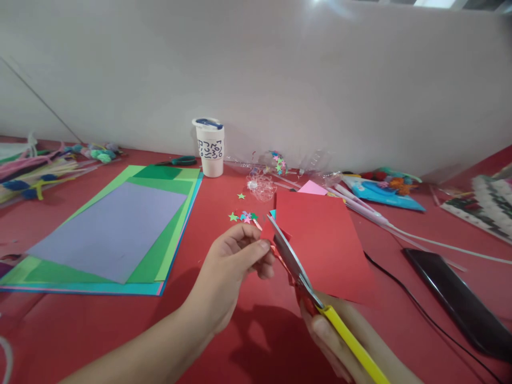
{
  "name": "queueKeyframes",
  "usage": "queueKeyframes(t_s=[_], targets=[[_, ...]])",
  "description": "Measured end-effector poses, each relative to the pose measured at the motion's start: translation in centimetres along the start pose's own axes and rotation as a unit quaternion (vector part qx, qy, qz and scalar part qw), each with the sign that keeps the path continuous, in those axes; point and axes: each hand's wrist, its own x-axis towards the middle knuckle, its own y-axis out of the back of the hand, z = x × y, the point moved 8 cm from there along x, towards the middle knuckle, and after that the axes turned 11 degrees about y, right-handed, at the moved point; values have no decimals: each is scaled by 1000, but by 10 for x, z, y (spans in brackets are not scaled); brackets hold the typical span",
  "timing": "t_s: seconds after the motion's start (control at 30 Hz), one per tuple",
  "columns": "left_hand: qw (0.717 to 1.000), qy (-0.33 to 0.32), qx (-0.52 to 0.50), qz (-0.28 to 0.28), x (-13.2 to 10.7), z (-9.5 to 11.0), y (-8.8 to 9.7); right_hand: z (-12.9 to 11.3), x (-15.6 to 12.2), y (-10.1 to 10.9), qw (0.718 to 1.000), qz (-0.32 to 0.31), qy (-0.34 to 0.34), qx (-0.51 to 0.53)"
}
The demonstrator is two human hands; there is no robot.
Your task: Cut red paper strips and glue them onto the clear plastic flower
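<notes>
My left hand [236, 261] pinches a small piece of red paper [269, 232] between thumb and fingers. In my right hand [332, 330] is a pair of scissors [294, 261] with yellow handles, its blades pointing up and left along the red piece. The fingers in the handles are partly hidden. Behind the blades a larger red sheet [320, 240] lies on the table. Just beyond my left hand are small paper stars [246, 216] in several colours.
A stack of coloured sheets [120, 229] lies left. A white cup [210, 149] stands near the wall beside green-handled scissors [184, 160]. At right are a black phone [456, 298], a pink glue gun [364, 209] with its cord and a blue packet [388, 195].
</notes>
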Motion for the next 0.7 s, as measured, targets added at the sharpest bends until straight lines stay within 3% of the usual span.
queueKeyframes(t_s=[0.17, 0.47, 0.6, 0.7], targets=[[999, 30, -39, -4, 3, -4, 2, 6, -5, 4, 999, 13, -8, -30], [999, -14, -37, -14, 4, 1, 6, -9, 5, 3, 998, -8, -12, -58], [999, 8, -39, -30, 4, -5, 2, -4, 2, 4, 996, -29, -29, -74], [999, -12, -45, -19, 3, -2, 3, 4, -3, 4, 994, -54, -28, -86]])
